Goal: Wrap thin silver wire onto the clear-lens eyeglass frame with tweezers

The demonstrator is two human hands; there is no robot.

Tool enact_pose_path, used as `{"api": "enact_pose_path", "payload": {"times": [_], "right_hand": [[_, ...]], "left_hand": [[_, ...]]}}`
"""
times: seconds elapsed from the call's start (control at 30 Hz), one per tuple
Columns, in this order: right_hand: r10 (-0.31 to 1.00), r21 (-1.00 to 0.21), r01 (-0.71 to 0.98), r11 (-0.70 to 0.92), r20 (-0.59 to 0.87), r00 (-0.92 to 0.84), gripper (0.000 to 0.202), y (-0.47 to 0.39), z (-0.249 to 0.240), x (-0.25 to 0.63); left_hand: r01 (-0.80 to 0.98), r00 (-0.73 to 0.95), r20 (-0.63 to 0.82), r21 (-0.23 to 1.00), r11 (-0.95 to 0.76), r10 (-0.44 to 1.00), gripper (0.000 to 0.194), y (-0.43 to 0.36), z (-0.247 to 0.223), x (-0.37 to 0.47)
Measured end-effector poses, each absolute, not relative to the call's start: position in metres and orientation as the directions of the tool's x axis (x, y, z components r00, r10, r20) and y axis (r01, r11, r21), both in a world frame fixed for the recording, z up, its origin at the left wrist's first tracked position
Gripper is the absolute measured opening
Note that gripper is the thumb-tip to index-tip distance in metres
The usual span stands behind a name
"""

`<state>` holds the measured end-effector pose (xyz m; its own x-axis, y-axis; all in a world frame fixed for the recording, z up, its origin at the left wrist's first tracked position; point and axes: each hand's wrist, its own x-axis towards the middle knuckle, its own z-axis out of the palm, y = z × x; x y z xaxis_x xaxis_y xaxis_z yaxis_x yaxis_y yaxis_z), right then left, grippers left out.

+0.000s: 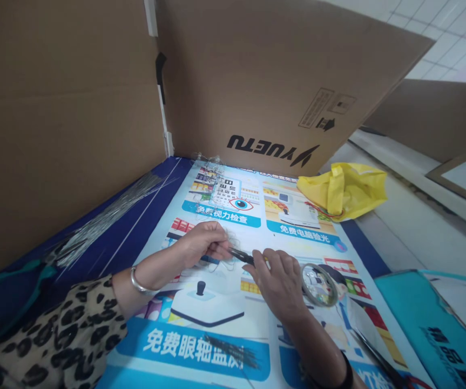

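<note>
While my right hand (278, 278) curls its fingers around black pliers (241, 256), my left hand (205, 241) pinches a thin wire (230, 263) beside their tips, over the printed poster (252, 240). I judge this piece only part-shaped: fine, greyish, loosely looped, partly blurred. Farther off, straight wires (109, 221) on my left look unworked, while tangled wire pieces (213, 172) by the poster's far edge seem already bent.

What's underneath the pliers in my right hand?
A printed poster lies below the pliers. Its artwork shows nearby, but your right hand covers the part behind it, so that can't be seen.
</note>
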<state>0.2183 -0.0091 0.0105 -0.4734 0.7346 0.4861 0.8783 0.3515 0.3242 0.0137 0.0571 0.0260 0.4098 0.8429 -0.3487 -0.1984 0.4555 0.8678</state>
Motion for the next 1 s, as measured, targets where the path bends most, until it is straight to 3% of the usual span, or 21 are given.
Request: {"api": "enact_pose_path", "payload": {"times": [0.67, 1.0], "right_hand": [[0.664, 0.332, 0.836, 0.437, 0.508, -0.549, 0.023, -0.0078, 0.0077, 0.2256], [0.725, 0.298, 0.847, 0.44, 0.439, -0.531, 0.012, -0.0065, 0.0124, 0.2243]], "left_hand": [[-0.134, 0.467, -0.341, 0.885, 0.447, 0.816, 0.019, 0.0556, 0.0241, 0.0148], [-0.104, 0.46, -0.252, 0.937, 0.334, 0.851, 0.02, 0.0542, 0.0266, 0.0178]]}}
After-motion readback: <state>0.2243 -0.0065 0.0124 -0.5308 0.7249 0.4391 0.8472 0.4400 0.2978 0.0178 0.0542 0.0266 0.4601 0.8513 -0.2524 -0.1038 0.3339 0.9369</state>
